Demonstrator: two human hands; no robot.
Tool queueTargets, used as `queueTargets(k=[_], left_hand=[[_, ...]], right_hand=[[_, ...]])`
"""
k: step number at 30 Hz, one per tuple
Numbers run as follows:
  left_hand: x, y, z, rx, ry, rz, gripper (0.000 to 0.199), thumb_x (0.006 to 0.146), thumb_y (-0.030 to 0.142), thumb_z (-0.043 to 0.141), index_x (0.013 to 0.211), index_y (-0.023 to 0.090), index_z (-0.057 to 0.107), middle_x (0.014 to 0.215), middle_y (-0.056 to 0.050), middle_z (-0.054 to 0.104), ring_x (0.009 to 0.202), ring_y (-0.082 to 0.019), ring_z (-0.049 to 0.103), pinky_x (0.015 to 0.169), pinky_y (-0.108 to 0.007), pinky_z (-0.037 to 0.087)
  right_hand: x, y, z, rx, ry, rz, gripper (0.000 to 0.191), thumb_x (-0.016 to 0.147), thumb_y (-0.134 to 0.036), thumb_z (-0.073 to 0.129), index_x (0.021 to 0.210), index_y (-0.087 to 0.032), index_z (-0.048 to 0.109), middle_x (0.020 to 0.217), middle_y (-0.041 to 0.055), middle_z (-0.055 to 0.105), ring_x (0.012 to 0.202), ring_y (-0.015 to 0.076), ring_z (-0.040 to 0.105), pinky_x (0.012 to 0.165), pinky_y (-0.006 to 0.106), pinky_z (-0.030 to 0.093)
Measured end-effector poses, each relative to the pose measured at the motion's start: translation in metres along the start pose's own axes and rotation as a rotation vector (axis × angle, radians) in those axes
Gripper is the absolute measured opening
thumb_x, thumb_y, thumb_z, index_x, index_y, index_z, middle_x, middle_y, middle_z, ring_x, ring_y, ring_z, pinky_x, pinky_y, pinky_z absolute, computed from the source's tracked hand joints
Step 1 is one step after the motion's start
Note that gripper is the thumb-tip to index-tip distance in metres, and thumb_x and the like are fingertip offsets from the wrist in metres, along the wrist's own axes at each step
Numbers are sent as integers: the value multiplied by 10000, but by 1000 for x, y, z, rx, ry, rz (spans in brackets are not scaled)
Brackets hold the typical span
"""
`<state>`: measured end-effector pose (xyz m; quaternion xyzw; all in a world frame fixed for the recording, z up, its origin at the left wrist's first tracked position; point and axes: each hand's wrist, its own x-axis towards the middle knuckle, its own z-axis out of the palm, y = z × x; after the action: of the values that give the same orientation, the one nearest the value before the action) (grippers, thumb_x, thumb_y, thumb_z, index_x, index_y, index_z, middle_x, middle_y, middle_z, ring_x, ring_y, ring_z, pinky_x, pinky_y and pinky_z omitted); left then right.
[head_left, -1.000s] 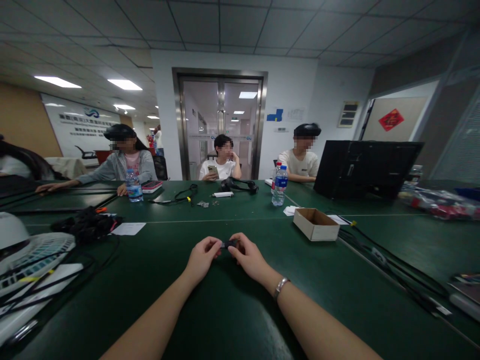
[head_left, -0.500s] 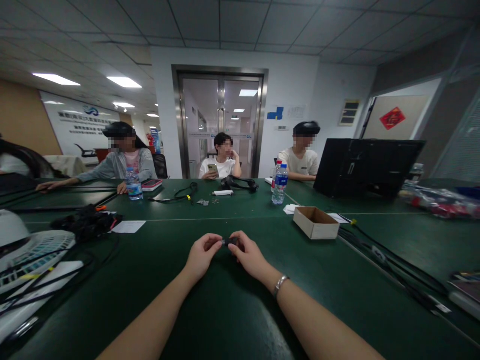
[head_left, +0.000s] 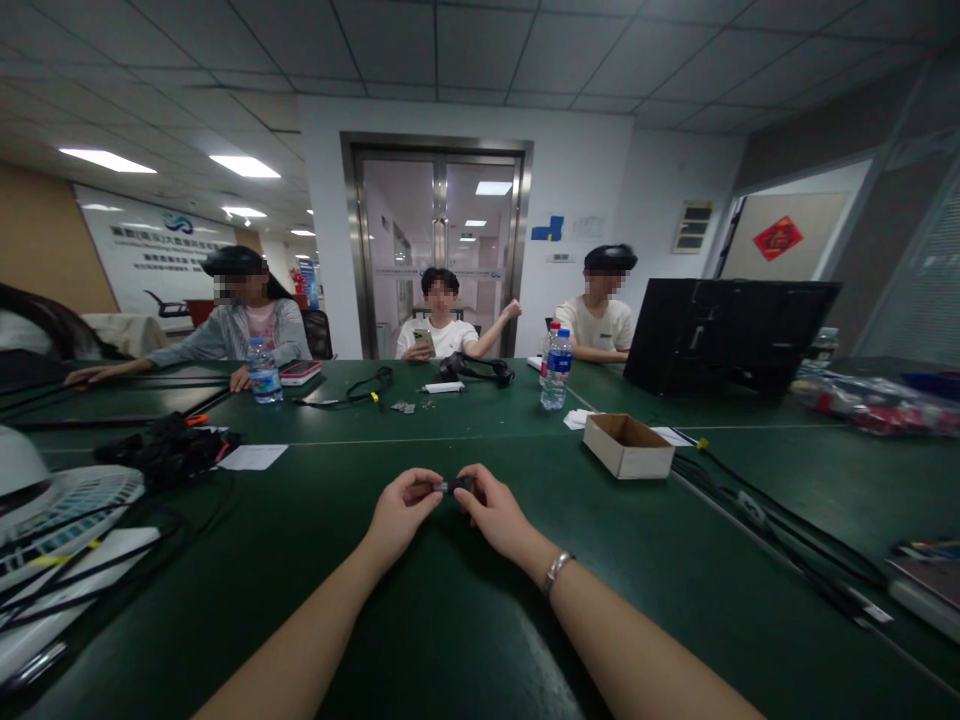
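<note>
A small black stick with a silvery end, much like a USB stick, is held just above the green table between my two hands. Thumb and fingertips of my left hand pinch its silvery left end. The dark right end sits in a pinch of my right hand, whose fingers hide part of it. A silver bracelet circles my right wrist.
An open cardboard box stands right of my hands, with black cables beyond it. A white fan and tangled black gear lie left. Bottles, a monitor and seated people are across the table.
My hands keep their pinch on the black stick, with little movement. Across the table, the middle person has turned forward and stretched an arm out to the right, away from the head.
</note>
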<state>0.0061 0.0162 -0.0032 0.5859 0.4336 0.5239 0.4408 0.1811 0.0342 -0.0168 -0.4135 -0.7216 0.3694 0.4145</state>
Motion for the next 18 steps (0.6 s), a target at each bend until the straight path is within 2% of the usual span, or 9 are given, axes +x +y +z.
queueTargets(k=[4,7,10,18], left_hand=[[2,-7,1,36,2,-27,373,709,399,666,1000,174,598,1056,-81,627,961,-211,616,844,-340,488],[3,-10,1,72,-29,-52,342,786,451,561,969,165,605,931,-67,650,862,-196,626,745,-317,494],[2,-10,2,105,-36,-42,315,785,441,556,906,156,614,841,-51,652,798,-187,625,691,-295,484],[0,-6,2,91,-24,49,248,742,343,623,922,172,618,909,-54,670,879,-196,632,800,-320,495]], right_hand=[[0,-1,0,12,-12,14,175,861,-291,529,1022,-231,498,676,-49,510,553,95,509,500,208,410],[-1,-3,0,-2,-15,2,173,860,-279,528,1022,-229,502,674,-50,507,566,98,509,514,213,412],[-1,-3,0,-13,-11,-10,174,855,-272,534,1019,-223,505,667,-50,508,574,101,508,531,217,415],[0,-2,0,-20,-15,5,162,860,-287,526,1006,-222,505,686,-42,517,580,102,515,517,215,417]])
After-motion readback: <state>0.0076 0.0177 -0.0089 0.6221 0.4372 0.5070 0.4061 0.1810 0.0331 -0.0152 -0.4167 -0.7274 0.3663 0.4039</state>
